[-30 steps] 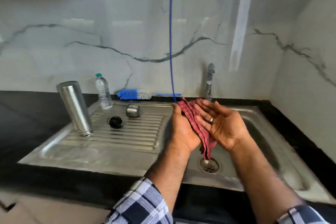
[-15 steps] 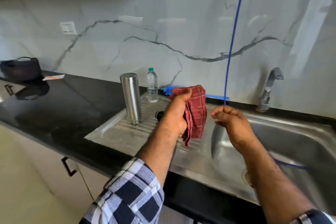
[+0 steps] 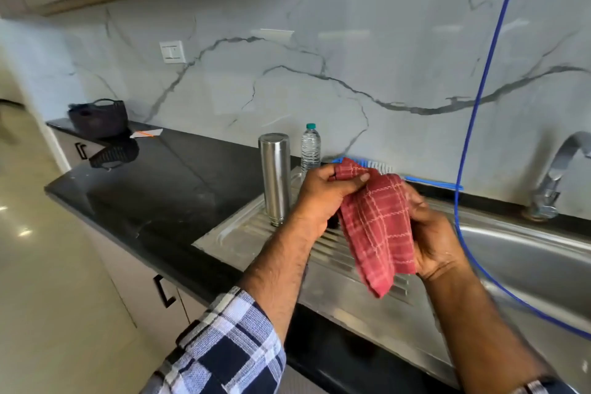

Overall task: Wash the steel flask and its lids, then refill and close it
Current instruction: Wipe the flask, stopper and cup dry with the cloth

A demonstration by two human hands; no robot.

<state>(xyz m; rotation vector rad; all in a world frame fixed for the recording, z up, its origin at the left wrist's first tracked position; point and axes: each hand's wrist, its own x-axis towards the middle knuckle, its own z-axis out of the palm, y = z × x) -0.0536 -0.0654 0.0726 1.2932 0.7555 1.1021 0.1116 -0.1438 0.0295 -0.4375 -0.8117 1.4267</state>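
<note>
The steel flask (image 3: 276, 176) stands mouth down on the ribbed drainboard (image 3: 243, 233) of the sink. A red checked cloth (image 3: 379, 227) hangs between my hands above the drainboard. My left hand (image 3: 323, 198) pinches its top edge between thumb and fingers. My right hand (image 3: 431, 240) lies against the cloth's right side, fingers curled round it. The flask's lids are hidden behind my hands and the cloth. A small plastic water bottle (image 3: 310, 147) stands just behind the flask.
A blue bottle brush (image 3: 425, 182) lies along the wall behind the sink. A blue hose (image 3: 479, 96) hangs down into the basin (image 3: 527, 262). The tap (image 3: 556, 176) is at the right. A dark basket (image 3: 97, 118) sits far left on the black counter (image 3: 166, 189).
The view has swung left. My right hand, which was apart from the cloth half a second ago, now holds its right side; my left hand still holds the top.
</note>
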